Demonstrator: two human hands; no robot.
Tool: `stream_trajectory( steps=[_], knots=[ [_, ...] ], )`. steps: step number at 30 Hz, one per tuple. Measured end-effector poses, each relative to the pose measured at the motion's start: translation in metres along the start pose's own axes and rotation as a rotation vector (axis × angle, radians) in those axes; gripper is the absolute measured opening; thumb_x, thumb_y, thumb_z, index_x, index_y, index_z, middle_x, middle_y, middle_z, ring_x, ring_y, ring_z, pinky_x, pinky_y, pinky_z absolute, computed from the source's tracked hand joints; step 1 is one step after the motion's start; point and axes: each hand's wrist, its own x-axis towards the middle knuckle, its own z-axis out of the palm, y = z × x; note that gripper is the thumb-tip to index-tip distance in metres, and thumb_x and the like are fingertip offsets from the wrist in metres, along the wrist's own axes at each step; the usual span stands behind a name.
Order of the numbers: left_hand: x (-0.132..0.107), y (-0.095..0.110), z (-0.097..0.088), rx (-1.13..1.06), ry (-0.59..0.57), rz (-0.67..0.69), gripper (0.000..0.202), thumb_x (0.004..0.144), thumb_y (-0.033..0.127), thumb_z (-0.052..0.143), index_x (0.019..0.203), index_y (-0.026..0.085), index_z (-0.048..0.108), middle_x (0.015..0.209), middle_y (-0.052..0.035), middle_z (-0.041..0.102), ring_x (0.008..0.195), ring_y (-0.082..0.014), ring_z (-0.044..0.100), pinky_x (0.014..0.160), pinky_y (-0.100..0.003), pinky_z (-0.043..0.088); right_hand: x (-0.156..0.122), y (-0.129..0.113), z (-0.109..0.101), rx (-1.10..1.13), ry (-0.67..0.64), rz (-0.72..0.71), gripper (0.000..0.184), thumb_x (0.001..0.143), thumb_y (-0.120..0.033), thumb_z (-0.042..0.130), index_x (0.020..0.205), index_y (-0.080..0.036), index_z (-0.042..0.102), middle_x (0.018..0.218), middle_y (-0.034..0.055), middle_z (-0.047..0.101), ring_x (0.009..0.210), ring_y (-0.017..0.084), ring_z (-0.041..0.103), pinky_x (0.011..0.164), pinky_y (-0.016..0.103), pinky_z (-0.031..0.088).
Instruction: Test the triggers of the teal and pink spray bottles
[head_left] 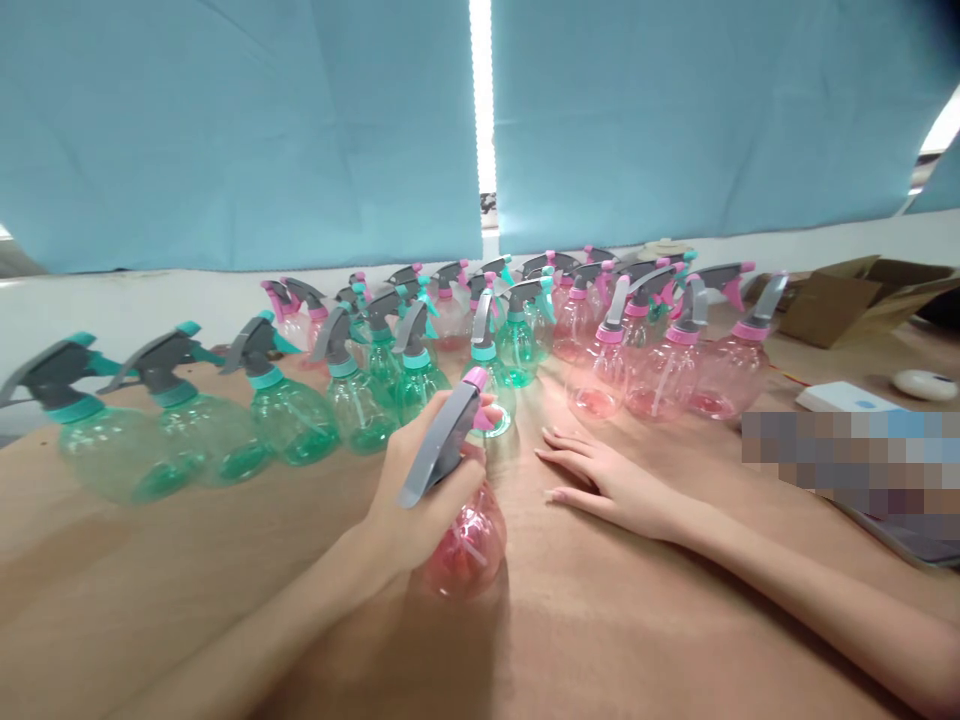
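My left hand (427, 480) is wrapped round the neck of a pink spray bottle (469, 550) with a grey and pink trigger head, in the middle of the table. The fingers partly hide its collar. To the right, my right hand (604, 475) lies on the table with its fingers stretched out, holding nothing. Just beyond it stand several pink spray bottles (596, 375) with grey heads. Ahead of my left hand and off to the left is a row of green spray bottles (296, 420) with grey and teal heads.
More pink and green bottles crowd the back of the wooden table (600, 620). At the right are an open cardboard box (847, 300), a white box (847, 397), a white rounded object (924, 384) and a blurred-out flat item. Blue curtains (247, 140) hang behind.
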Motion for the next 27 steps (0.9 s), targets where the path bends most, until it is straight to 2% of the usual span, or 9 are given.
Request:
stream_trajectory(
  steps=[9,14,20,23,27],
  knots=[
    [-0.0008,-0.0014,0.0000,0.002,0.000,-0.015,0.035,0.071,0.012,0.050,0.104,0.023,0.057,0.079,0.0028,0.053,0.057,-0.0114,0.043,0.059,-0.028,0.038,0.0007,-0.0026,-0.0009,-0.044,-0.018,0.002,0.064,0.092,-0.059,0.046,0.139,-0.015,0.050,0.148,0.0156,0.042,0.141,0.032,0.030,0.114,0.053,0.027],
    [0.0004,-0.0001,-0.0004,0.001,0.000,0.001,0.034,0.071,0.012,0.050,0.102,0.022,0.058,0.091,0.0002,0.059,0.059,-0.0114,0.047,0.061,-0.029,0.040,0.0006,-0.0038,-0.0005,-0.056,-0.021,0.008,0.064,0.093,-0.059,0.044,0.139,-0.013,0.050,0.149,0.0162,0.040,0.141,0.032,0.030,0.113,0.052,0.028],
    [0.0004,0.0006,0.0007,-0.002,-0.005,-0.020,0.030,0.072,0.011,0.050,0.099,0.023,0.055,0.075,0.0036,0.051,0.059,-0.0121,0.045,0.056,-0.027,0.037,0.0000,-0.0024,0.0017,-0.054,-0.010,0.014,0.064,0.093,-0.059,0.043,0.138,-0.014,0.051,0.149,0.0159,0.040,0.140,0.031,0.031,0.114,0.051,0.028],
    [-0.0005,0.0034,0.0011,-0.016,0.000,-0.036,0.027,0.072,0.011,0.049,0.096,0.023,0.052,0.074,0.0042,0.050,0.057,-0.0116,0.043,0.054,-0.027,0.035,-0.0003,-0.0020,0.0025,-0.057,-0.009,0.021,0.064,0.093,-0.059,0.043,0.138,-0.014,0.050,0.149,0.0157,0.040,0.140,0.031,0.031,0.114,0.050,0.027],
    [-0.0014,0.0056,-0.0003,-0.016,-0.014,-0.041,0.022,0.072,0.010,0.049,0.090,0.024,0.050,0.067,0.0060,0.044,0.052,-0.0106,0.036,0.051,-0.027,0.030,-0.0009,-0.0010,0.0035,-0.026,0.013,0.018,0.062,0.093,-0.059,0.045,0.138,-0.017,0.052,0.148,0.0146,0.042,0.140,0.031,0.033,0.114,0.052,0.028]
  ],
)
